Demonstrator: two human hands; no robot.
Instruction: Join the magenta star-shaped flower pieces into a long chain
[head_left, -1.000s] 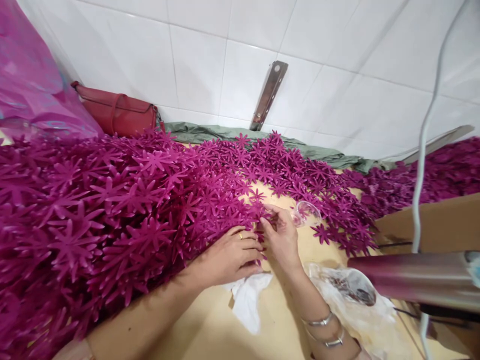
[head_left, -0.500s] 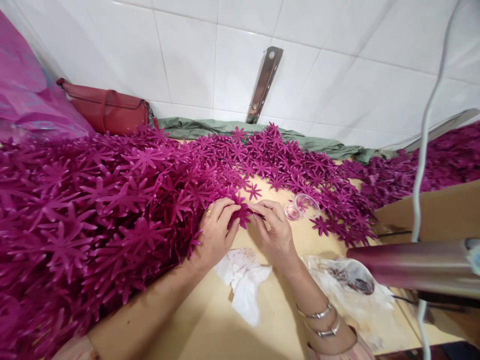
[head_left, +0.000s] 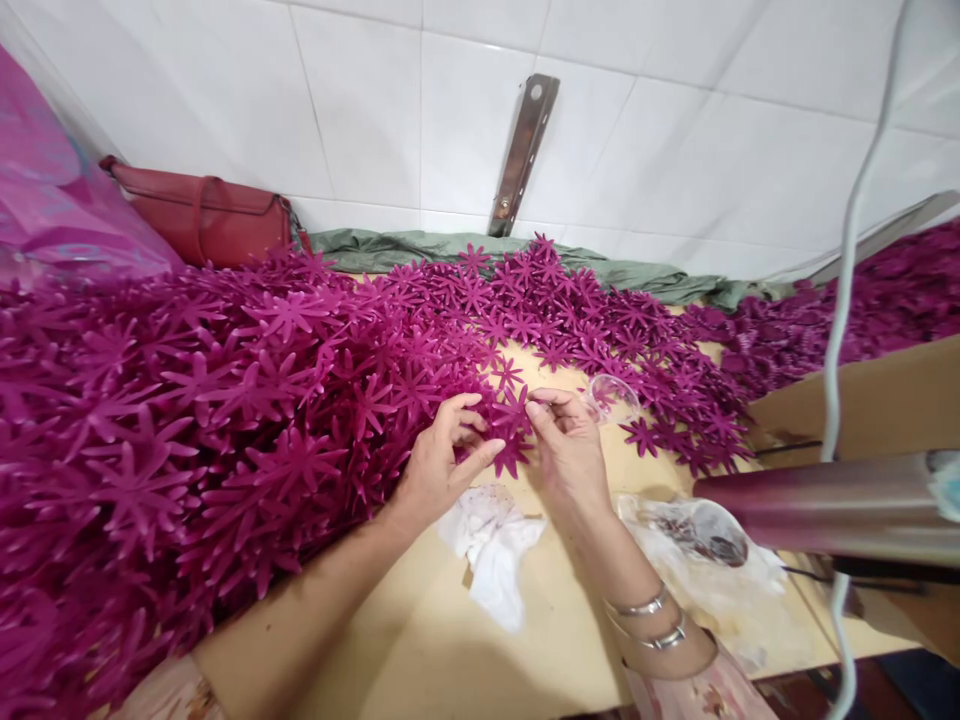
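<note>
Between thumb and fingers, my right hand [head_left: 566,440] pinches one petal tip of a magenta star-shaped flower piece [head_left: 511,412]. My left hand [head_left: 452,450] is just left of it, thumb and fingers apart, with nothing seen in its grasp. Below the held piece, another magenta flower piece [head_left: 511,455] shows; whether the two are joined I cannot tell. A big heap of the same magenta pieces [head_left: 247,410] reaches up to my left hand. Beyond my right hand stands a small clear plastic cup [head_left: 613,398], partly hidden by the fingers.
A crumpled white tissue [head_left: 495,560] lies on the yellowish table [head_left: 390,640] between my forearms. To the right are a clear plastic bag [head_left: 697,540], a metallic cylinder [head_left: 825,505] and a hanging white cable [head_left: 838,330]. A red handbag [head_left: 202,215] sits at the back left.
My hands have moved apart. The left has opened away from the flower piece, while the right has shifted right, holding the piece by a petal, now face-on.
</note>
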